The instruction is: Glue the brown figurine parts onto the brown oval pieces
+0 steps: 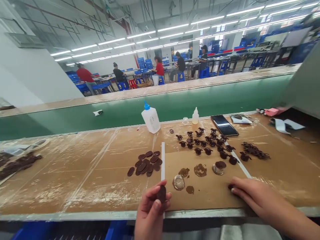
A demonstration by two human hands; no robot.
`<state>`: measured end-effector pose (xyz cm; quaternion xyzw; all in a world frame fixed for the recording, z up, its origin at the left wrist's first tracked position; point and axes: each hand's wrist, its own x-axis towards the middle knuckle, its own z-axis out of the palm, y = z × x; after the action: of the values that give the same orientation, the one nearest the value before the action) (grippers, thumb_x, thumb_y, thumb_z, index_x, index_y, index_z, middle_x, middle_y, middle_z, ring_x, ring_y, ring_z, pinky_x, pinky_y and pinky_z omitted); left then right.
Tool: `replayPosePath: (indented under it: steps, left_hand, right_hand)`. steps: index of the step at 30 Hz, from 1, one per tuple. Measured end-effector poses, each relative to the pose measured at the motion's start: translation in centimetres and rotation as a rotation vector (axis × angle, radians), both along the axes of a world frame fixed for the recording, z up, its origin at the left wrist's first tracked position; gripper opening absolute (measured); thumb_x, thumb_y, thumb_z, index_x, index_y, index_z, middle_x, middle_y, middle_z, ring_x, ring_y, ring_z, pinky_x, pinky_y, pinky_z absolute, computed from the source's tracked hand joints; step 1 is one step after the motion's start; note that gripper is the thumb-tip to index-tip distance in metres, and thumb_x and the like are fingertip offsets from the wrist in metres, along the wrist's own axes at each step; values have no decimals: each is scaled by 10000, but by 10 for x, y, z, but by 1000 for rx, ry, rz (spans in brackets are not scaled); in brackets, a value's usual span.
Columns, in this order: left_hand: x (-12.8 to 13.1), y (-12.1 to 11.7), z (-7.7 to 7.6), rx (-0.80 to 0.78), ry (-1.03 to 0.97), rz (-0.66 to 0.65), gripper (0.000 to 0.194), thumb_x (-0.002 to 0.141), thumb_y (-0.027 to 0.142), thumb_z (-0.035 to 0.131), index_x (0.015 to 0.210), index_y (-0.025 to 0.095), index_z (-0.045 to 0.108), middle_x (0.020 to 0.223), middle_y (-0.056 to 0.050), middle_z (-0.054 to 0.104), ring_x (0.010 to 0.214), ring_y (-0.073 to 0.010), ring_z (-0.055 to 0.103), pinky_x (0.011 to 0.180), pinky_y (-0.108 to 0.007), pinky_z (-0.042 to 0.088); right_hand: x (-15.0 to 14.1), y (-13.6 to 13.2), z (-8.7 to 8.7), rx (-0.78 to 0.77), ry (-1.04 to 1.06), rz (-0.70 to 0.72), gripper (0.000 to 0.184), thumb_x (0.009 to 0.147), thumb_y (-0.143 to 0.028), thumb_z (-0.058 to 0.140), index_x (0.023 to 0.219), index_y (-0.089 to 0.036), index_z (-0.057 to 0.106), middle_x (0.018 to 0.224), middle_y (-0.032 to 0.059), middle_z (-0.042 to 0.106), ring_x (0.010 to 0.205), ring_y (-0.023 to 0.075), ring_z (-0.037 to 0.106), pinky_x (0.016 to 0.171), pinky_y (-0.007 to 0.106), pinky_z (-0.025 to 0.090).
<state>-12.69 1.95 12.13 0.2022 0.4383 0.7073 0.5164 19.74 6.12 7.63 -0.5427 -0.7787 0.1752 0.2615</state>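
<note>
My left hand [150,208] is at the table's front edge, its fingers pinched on a dark brown oval piece [161,193]. My right hand [252,196] rests on the brown cardboard sheet [210,191], fingers closed over a small dark piece [230,187] at the fingertips. Between the hands stand a small clear cup [178,182] and a second cup capped with a brown oval [219,167], beside brown glue smears [200,170]. A pile of loose brown ovals [147,163] lies left of a white strip [163,161]. Several finished brown pieces [207,143] stand in rows beyond.
A white glue bottle with a blue cap [150,118] and a small dropper bottle [195,116] stand at the back, a black phone [224,125] to their right. More brown pieces [254,150] lie right and far left [17,163]. A green conveyor [125,110] runs behind; people sit at distant tables.
</note>
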Motion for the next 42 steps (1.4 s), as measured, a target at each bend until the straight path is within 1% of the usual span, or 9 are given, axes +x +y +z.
replayPosePath:
  steps: [5, 9, 14, 19, 22, 26, 31, 36, 42]
  left_hand:
    - [-23, 11, -10, -51, -12, -6, 410, 472, 294, 1041, 817, 228, 829, 1072, -93, 833, 684, -205, 777, 619, -237, 649]
    - [-26, 12, -12, -69, -10, -31, 407, 455, 299, 1045, 794, 231, 830, 1048, -91, 837, 678, -206, 775, 609, -236, 650]
    - [-13, 10, -5, -16, 33, 17, 425, 524, 351, 1029, 886, 231, 842, 1055, -82, 831, 688, -168, 750, 609, -188, 624]
    - [-9, 10, -2, -23, 29, 25, 417, 533, 359, 1026, 882, 223, 843, 1065, -82, 831, 697, -159, 749, 617, -170, 618]
    - [-11, 10, -3, -29, 27, 39, 414, 550, 352, 1020, 898, 216, 842, 1085, -88, 828, 719, -163, 758, 629, -164, 620]
    - [-19, 15, -10, -22, 13, 9, 416, 541, 348, 1022, 898, 223, 851, 1072, -97, 831, 717, -180, 772, 640, -190, 639]
    - [-27, 27, -17, -26, -5, -20, 453, 490, 308, 1038, 897, 222, 858, 1093, -111, 828, 740, -205, 792, 657, -211, 660]
    - [-27, 34, -17, -48, -39, 15, 477, 424, 309, 1050, 855, 226, 861, 1054, -98, 836, 704, -203, 795, 622, -190, 656]
    - [-32, 35, -27, 35, -28, -34, 418, 543, 341, 1019, 916, 238, 862, 1044, -104, 837, 731, -201, 802, 638, -175, 650]
  right_hand:
    - [-9, 8, 21, -14, -63, -61, 259, 1023, -363, 480, 961, -271, 714, 795, 37, 749, 704, 229, 709, 631, 304, 520]
    - [-7, -1, 19, 5, -64, -103, 312, 1045, -409, 445, 988, -220, 686, 902, 88, 734, 798, 244, 695, 697, 345, 531]
    - [-10, -6, 13, 31, -167, -5, 179, 986, -359, 572, 1040, -245, 699, 1011, 72, 730, 902, 260, 703, 745, 365, 542]
    - [-8, -1, 11, 44, -244, 72, 147, 947, -245, 566, 871, -240, 691, 858, 66, 713, 739, 242, 673, 660, 356, 512]
    - [-1, 0, 13, 43, -255, 84, 206, 935, -193, 519, 878, -240, 711, 817, 71, 716, 705, 249, 671, 616, 358, 509]
    - [8, 3, 23, -14, -73, 42, 262, 989, -298, 530, 1051, -267, 783, 1003, 84, 792, 865, 266, 746, 740, 371, 591]
    - [6, 17, 38, -105, 299, -147, 369, 898, -555, 691, 997, -216, 796, 927, 104, 799, 811, 276, 751, 706, 360, 614]
    - [-7, 36, 52, -100, 294, -111, 335, 938, -517, 629, 1001, -213, 755, 946, 87, 772, 840, 251, 737, 712, 337, 607]
    - [-17, 48, 60, -49, 219, -118, 229, 913, -424, 643, 956, -238, 770, 963, 69, 779, 881, 267, 731, 775, 382, 579]
